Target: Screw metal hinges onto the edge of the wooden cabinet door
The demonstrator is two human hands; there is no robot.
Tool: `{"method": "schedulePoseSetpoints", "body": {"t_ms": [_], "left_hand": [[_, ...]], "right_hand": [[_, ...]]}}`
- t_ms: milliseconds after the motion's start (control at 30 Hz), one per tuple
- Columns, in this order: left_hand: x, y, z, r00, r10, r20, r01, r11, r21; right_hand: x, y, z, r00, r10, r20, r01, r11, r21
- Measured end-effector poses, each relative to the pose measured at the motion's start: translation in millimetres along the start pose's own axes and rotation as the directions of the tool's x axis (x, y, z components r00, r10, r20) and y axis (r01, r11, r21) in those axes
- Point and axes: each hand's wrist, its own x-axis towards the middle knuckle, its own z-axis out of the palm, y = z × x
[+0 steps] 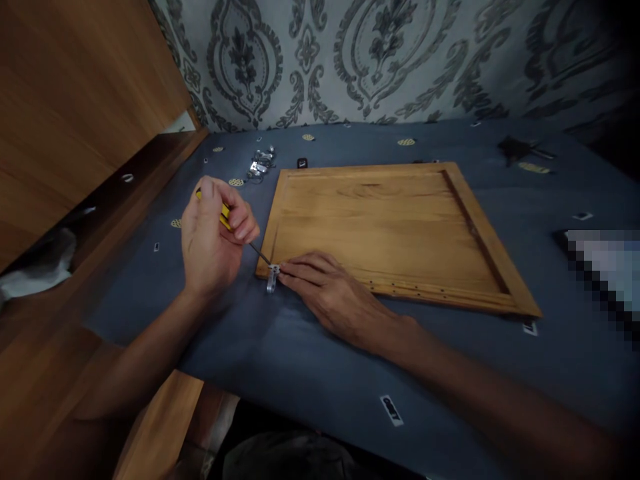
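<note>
My left hand [213, 233] is wrapped round the yellow and black handle of a screwdriver [226, 215]. Its thin shaft slants down to the right, with the tip at a small metal cabinet hinge [273, 277]. That hinge sits on the near left corner of a wooden cabinet door [380, 227], its arm sticking out past the edge. My right hand [345, 297] lies across the door's near edge, fingers stretched out and fingertips against the hinge. The right thumb is hidden. Several small dark holes show along the near frame of the door.
More metal hinges [261, 163] lie in a pile beyond the door's far left corner. A blue patterned sheet [320, 380] covers the surface below. Wooden furniture [90, 107] stands at left. A dark object [520, 150] lies at far right, and a blurred-out screen [607, 267] nearer.
</note>
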Motion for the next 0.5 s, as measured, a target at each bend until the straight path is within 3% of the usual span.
{"method": "schedulePoseSetpoints", "body": {"t_ms": [267, 500], "left_hand": [[-1.2, -3.0, 0.7, 0.998, 0.003, 0.064, -0.002, 1.0, -0.013], [-3.5, -4.1, 1.8, 0.998, -0.018, 0.054, 0.018, 1.0, 0.005]], "right_hand": [[0.1, 0.1, 0.8, 0.999, -0.031, -0.008, 0.031, 0.999, -0.038], [-1.2, 1.9, 3.7, 0.999, -0.027, -0.03, 0.027, 0.999, -0.02]]}}
